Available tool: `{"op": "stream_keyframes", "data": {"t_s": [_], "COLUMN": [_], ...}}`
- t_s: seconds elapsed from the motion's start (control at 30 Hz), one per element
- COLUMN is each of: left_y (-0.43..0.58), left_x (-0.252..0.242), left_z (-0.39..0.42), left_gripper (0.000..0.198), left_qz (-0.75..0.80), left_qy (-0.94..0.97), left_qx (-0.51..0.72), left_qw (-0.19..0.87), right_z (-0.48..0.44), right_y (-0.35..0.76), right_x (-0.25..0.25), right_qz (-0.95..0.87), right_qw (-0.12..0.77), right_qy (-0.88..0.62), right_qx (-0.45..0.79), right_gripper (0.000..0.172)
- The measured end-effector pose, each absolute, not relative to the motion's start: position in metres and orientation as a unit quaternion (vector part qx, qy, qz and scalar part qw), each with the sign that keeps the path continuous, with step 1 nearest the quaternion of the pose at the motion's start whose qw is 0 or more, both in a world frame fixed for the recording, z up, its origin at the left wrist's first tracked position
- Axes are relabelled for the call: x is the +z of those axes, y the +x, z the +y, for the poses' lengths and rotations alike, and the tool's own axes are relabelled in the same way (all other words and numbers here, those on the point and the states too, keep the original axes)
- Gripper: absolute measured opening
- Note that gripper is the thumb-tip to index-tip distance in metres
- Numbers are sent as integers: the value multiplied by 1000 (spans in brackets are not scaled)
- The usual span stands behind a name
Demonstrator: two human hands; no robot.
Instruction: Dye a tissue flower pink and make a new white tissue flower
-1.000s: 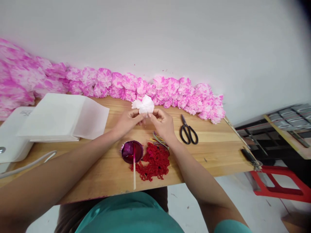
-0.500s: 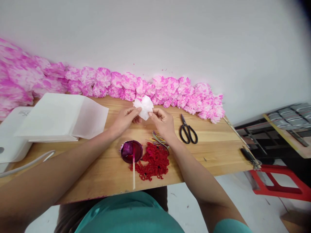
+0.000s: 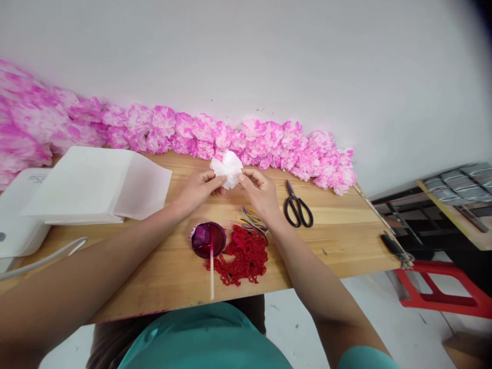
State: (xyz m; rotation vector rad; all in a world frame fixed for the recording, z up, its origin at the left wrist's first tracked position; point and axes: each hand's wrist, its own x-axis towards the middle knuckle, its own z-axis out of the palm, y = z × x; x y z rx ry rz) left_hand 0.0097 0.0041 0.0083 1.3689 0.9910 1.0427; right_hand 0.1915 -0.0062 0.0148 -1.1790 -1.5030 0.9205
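A small white paper flower (image 3: 229, 166) with ruffled petals is held up over the table between both hands. My left hand (image 3: 202, 190) pinches its lower left side between thumb and fingers. On the lower right side, the thumb and fingers of my right hand (image 3: 258, 190) grip it too. Below the hands stands a dark bowl of red-purple dye (image 3: 217, 241), with a pale stick (image 3: 211, 271) leaning out over its near rim. Beside the bowl lies a heap of red yarn (image 3: 246, 256), and thin coloured cords (image 3: 251, 219) rest just behind it.
Black-handled scissors (image 3: 298, 207) lie right of my right hand. A stack of white paper sheets (image 3: 88, 184) sits on a white device (image 3: 19, 236) at the left. Pink-and-white paper flowers (image 3: 203, 128) line the wall. A red stool (image 3: 442, 292) stands beyond the table's right end.
My left thumb has shifted slightly right and down along the paper flower, and the petals look a little more spread. Everything else stays in place.
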Motion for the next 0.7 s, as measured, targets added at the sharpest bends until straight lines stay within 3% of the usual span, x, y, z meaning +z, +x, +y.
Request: {"op": "stream_keyframes", "data": {"t_s": [0.27, 0.7], "left_y": [10, 5], "left_x": [7, 5], "left_z": [2, 6], "left_gripper": [33, 29], "left_qz": [390, 413], "left_qy": [559, 569], "left_qx": [454, 454], "left_qw": [574, 547], "right_z": [-12, -4], "right_y": [184, 203], "right_x": [12, 25], "right_qz": [-669, -619], "right_qw": [433, 490], "right_qy": [-508, -522], "right_qx": [328, 323], "right_gripper": [29, 30]}}
